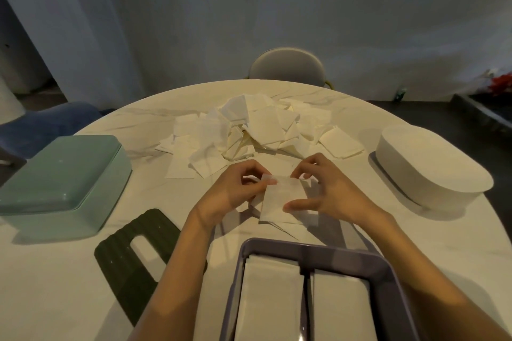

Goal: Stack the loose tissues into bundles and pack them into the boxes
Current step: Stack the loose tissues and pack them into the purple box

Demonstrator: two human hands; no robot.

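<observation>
Green box (63,174) far left, lid down; dark ribbed lid (133,255) flat beside it, near the left forearm. Left hand (235,188) pinches the top left corner of a small tissue bundle (279,199); right hand (329,191) pinches its top right corner, thumb lying along the right edge. Bundle rests on the table (69,285), between the loose tissue heap (249,130) behind and the purple box (388,285) in front, already holding two stacks. Risk: thin sheets likely slide or fan out if lifted by the corners alone. White oval box (432,169) far right, well apart. Nothing blocks the path to the purple box.
</observation>
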